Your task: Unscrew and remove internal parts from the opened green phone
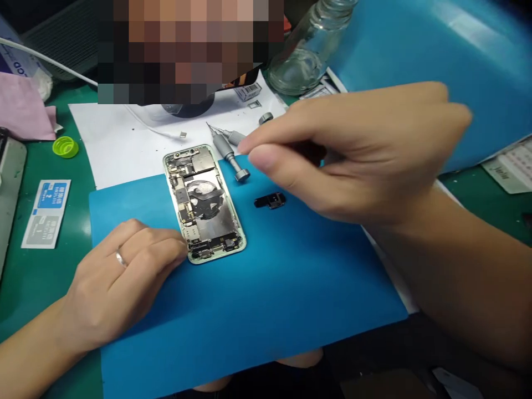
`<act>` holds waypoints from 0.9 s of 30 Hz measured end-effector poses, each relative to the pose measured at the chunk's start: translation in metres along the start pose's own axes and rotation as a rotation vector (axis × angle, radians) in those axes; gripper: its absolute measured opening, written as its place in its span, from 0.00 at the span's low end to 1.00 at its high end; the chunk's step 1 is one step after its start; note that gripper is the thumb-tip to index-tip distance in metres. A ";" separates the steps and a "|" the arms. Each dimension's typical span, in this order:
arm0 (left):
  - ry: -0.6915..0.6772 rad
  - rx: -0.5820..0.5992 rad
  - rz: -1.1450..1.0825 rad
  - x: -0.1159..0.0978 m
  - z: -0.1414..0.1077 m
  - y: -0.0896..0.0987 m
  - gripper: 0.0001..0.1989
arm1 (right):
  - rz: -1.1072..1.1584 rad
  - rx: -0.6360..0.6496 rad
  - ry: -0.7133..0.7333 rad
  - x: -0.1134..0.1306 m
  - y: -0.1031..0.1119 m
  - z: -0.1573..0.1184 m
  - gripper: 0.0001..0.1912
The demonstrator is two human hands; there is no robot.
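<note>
An opened phone (216,219) lies on the blue mat (257,310), its circuit board and inner parts showing. My left hand (128,271), with a ring on one finger, rests at the phone's lower left edge, fingers curled together; anything under them is hidden. Raised over the mat to the right of the phone, my right hand (353,155) has thumb and forefinger pinched; what they hold, if anything, is too small to make out. Below its fingertips is a small black part (270,200) on the mat. Two grey screwdrivers (226,151) lie above the phone's top right corner.
White paper (108,144) lies behind the mat, with a cable plug on it. A glass jar (301,61) stands at the back. On the left are a green cap (65,147), a blue and grey packet (46,213) and a pink cloth (25,105). Another person's blurred head is at the top.
</note>
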State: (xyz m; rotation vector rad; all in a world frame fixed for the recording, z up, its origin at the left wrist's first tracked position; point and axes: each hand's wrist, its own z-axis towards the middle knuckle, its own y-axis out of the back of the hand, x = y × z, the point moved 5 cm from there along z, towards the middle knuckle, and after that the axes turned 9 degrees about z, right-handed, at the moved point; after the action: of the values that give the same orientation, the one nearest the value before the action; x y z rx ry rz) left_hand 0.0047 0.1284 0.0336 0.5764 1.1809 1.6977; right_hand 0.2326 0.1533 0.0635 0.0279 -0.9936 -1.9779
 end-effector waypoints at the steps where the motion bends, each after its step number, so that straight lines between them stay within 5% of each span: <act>1: 0.002 0.005 0.006 0.001 0.000 0.000 0.11 | 0.007 0.022 -0.004 -0.002 -0.002 0.000 0.10; 9: 0.012 0.038 0.025 0.003 0.004 0.000 0.10 | 0.069 -0.108 -0.038 -0.014 0.004 0.004 0.10; 13: 0.018 0.027 0.036 0.002 0.002 0.000 0.12 | 0.034 0.069 -0.035 -0.001 -0.008 0.001 0.10; 19: 0.012 0.017 -0.060 -0.001 0.001 0.001 0.13 | 0.094 0.348 0.162 0.030 -0.037 -0.008 0.15; 27: -0.004 0.021 -0.082 -0.002 0.001 0.002 0.09 | 0.154 0.403 0.148 0.042 -0.053 -0.016 0.16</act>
State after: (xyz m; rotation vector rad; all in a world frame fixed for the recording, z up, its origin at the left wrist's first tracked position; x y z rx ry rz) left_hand 0.0060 0.1266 0.0358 0.5375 1.2047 1.6159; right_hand 0.1758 0.1272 0.0319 0.3074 -1.2411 -1.5876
